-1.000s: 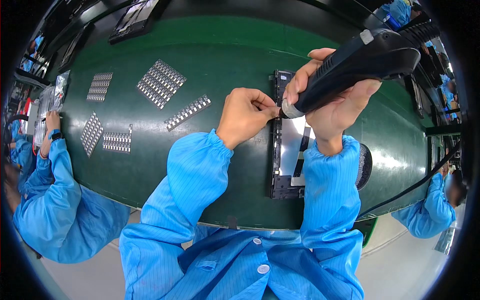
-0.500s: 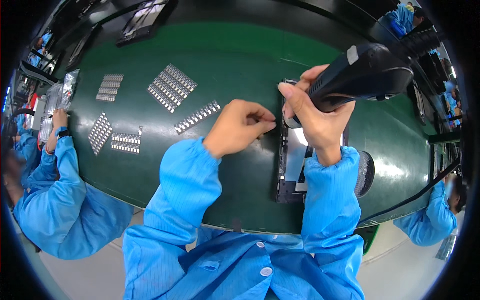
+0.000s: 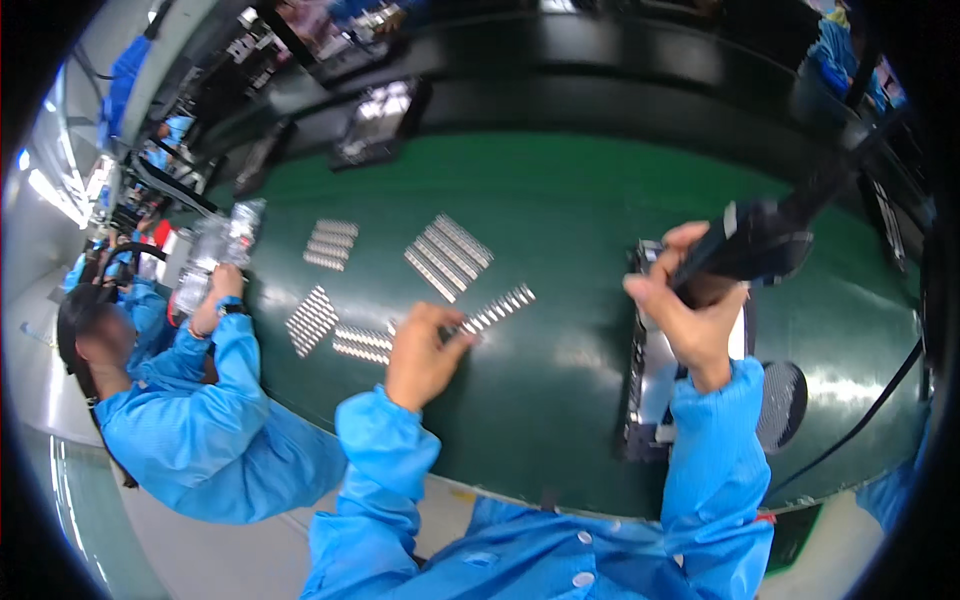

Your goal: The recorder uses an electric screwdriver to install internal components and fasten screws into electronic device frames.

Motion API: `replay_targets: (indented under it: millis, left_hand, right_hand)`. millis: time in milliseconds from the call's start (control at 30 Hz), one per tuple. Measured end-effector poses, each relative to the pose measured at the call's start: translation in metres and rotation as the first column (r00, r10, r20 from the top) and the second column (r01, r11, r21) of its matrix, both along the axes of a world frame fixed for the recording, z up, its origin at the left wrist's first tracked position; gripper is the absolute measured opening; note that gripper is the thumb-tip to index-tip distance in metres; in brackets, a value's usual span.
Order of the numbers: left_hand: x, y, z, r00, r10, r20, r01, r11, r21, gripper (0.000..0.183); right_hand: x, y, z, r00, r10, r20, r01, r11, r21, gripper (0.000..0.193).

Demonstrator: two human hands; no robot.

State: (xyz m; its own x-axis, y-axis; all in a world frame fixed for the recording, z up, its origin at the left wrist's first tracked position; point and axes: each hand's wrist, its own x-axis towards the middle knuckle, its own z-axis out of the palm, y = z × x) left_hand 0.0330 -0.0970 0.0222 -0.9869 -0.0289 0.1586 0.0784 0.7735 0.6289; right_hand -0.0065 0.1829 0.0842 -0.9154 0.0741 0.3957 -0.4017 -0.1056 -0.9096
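My right hand [image 3: 695, 310] is wrapped round a black gun-shaped tool [image 3: 745, 245], whose rear runs up to the right. Below it lies a flat black-framed device [image 3: 635, 390] with a pale, shiny panel; my hand and sleeve cover much of it. My left hand [image 3: 425, 355] is at the lower left end of a narrow strip of small pale pieces [image 3: 500, 310]. Its thumb and fingertips are closed there, and what they pinch, if anything, is hidden. Just beyond it lies a larger sheet of such pieces [image 3: 448, 258].
More sheets of small pieces [image 3: 330, 245] lie to the left on the green table [image 3: 560, 400]. A dark mesh disc [image 3: 782, 405] sits right of the device, near a black cable [image 3: 850, 440]. At the far left a co-worker in blue [image 3: 200, 430] handles clear plastic bags [image 3: 215, 250].
My left hand has moved from beside the device leftward to the strip. The right hand still holds the tool over the device. The whole view has shifted, with the table lower and further right.
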Motion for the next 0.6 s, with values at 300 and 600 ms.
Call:
replay_targets:
  millis: [300, 600]
  left_hand:
    - [-0.021, 0.013, 0.015, 0.957, -0.178, 0.229, 0.15, 0.98, 0.134, 0.024]
    - [-0.039, 0.014, 0.019, 0.764, -0.45, 0.462, 0.108, 0.796, 0.596, 0.019]
  right_hand:
    - [0.002, 0.0, -0.002, 0.997, -0.041, 0.069, 0.048, 0.993, -0.104, 0.024]
    - [-0.004, 0.001, -0.018, 0.997, -0.077, 0.017, 0.078, 0.995, -0.068, 0.029]
